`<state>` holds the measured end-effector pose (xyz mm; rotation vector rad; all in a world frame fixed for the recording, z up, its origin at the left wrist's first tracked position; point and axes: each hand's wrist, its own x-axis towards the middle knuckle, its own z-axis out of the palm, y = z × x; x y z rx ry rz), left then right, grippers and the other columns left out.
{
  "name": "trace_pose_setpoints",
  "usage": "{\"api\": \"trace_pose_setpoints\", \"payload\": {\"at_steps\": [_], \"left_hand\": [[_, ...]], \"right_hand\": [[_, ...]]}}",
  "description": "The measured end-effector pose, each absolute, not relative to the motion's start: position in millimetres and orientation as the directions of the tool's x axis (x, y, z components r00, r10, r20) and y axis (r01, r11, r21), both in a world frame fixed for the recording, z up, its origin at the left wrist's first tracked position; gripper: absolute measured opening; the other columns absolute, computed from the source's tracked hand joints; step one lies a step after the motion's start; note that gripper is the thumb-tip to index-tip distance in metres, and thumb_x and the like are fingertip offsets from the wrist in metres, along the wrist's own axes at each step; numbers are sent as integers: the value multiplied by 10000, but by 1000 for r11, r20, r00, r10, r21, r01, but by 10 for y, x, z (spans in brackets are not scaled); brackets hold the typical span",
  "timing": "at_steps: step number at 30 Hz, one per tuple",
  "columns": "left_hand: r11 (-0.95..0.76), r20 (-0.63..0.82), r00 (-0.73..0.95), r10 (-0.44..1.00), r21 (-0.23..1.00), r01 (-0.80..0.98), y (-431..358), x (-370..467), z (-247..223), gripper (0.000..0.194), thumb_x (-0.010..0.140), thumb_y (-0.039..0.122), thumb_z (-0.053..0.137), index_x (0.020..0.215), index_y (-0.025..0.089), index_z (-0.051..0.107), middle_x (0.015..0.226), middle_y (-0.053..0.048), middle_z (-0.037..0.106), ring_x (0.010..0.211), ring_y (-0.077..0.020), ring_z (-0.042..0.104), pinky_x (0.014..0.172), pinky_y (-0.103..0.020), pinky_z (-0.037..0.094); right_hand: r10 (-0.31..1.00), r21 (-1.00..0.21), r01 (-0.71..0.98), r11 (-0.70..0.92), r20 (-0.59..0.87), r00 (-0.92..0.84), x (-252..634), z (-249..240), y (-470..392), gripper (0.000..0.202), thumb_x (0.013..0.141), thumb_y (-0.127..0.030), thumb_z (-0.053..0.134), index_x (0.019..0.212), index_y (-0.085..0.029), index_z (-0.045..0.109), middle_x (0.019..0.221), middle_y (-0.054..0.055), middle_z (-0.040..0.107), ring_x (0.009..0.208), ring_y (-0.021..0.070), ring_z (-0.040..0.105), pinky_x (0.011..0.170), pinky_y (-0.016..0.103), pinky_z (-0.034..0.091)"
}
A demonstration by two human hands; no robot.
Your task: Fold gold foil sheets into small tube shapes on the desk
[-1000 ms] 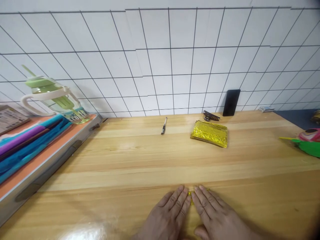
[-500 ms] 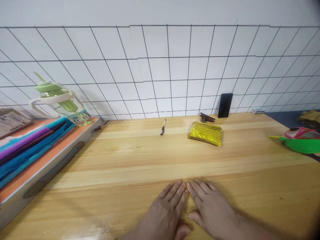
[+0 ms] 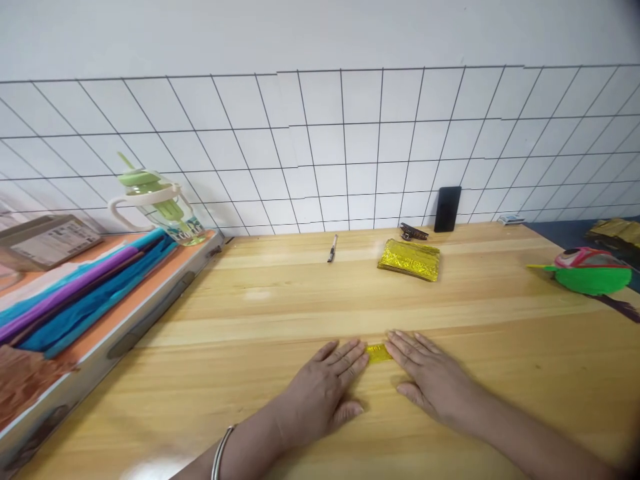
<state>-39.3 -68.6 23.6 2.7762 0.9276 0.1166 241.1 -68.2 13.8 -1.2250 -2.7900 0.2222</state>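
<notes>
A narrow strip of shiny gold foil paper [image 3: 379,353] lies flat on the wooden table [image 3: 260,320], its middle showing between my hands. My left hand [image 3: 325,387] rests palm down with its fingertips over the strip's left end, thumb apart. From the other side, my right hand [image 3: 430,373] lies flat with fingers stretched over the right end. Both ends of the strip are hidden under the fingers. Farther back sits a stack of gold foil sheets [image 3: 410,260].
Behind the stack are a dark clip [image 3: 413,232] and a black phone [image 3: 447,209] against the tiled wall. A pen [image 3: 333,249] lies left of them. At left, a box [image 3: 150,313] bears coloured paper and a green-lidded bottle [image 3: 160,207]. A green and pink item [image 3: 593,277] lies right.
My hands have slid apart, left hand leftward and right hand rightward, uncovering the middle of the foil strip. The camera view has shifted somewhat.
</notes>
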Motion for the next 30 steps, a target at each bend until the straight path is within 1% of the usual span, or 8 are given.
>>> {"api": "trace_pose_setpoints", "payload": {"at_steps": [4,8,11,14,20,23,26,30], "left_hand": [[-787,45,801,597,229,573,-716,-457,235,639,932,477,387,1457,170,190,1498,-118,234,1395,-237,173,1121,-463,165],[-803,54,819,571,246,543,-686,-496,263,670,914,529,401,1451,172,216,1486,-133,257,1389,-244,192,1115,-469,174],[-808,19,834,551,263,528,-627,-531,295,668,911,543,403,1451,194,219,1488,-114,259,1388,-239,198,1117,-464,166],[-816,1,848,530,273,510,-562,-564,294,612,928,507,395,1443,215,243,1480,-90,287,1385,-220,214,1118,-450,171],[-818,69,830,553,231,526,-519,-574,195,437,974,342,349,1396,228,354,1412,-61,421,1354,-192,301,1114,-458,161],[-810,135,804,578,207,548,-544,-550,178,403,963,312,388,1357,234,420,1352,-52,501,1315,-198,374,1119,-473,124],[-773,191,750,633,209,599,-572,-507,198,345,953,301,423,1285,264,508,1288,-18,568,1261,-183,448,1127,-455,86],[-755,224,721,656,215,619,-584,-453,271,291,951,295,429,1198,281,581,1201,2,633,1183,-162,517,1125,-432,87]], "right_hand": [[737,-156,724,673,52,-674,2527,134,-695,582,944,-413,375,1462,-227,186,1506,71,233,1385,220,196,1116,472,211],[728,-153,714,684,83,-680,2550,113,-705,590,941,-414,391,1461,-228,187,1502,76,246,1384,222,199,1111,468,221],[726,-153,711,686,79,-683,2551,113,-700,591,943,-411,386,1464,-231,173,1506,73,229,1385,225,194,1109,473,220],[717,-160,702,694,60,-695,2570,132,-679,605,944,-425,376,1468,-232,144,1511,68,212,1388,227,183,1105,479,224],[706,-196,685,702,58,-706,2602,138,-631,594,941,-426,389,1463,-246,170,1504,55,237,1380,217,213,1111,458,216],[716,-203,693,692,64,-696,2589,119,-615,584,941,-414,393,1460,-256,175,1498,48,255,1375,218,230,1110,463,215],[724,-205,701,683,63,-687,2572,118,-592,564,941,-406,396,1453,-267,204,1486,44,286,1369,219,247,1107,475,216],[714,-194,695,692,37,-700,2574,157,-548,529,942,-400,395,1437,-270,260,1461,43,339,1359,215,272,1105,480,212]]}}
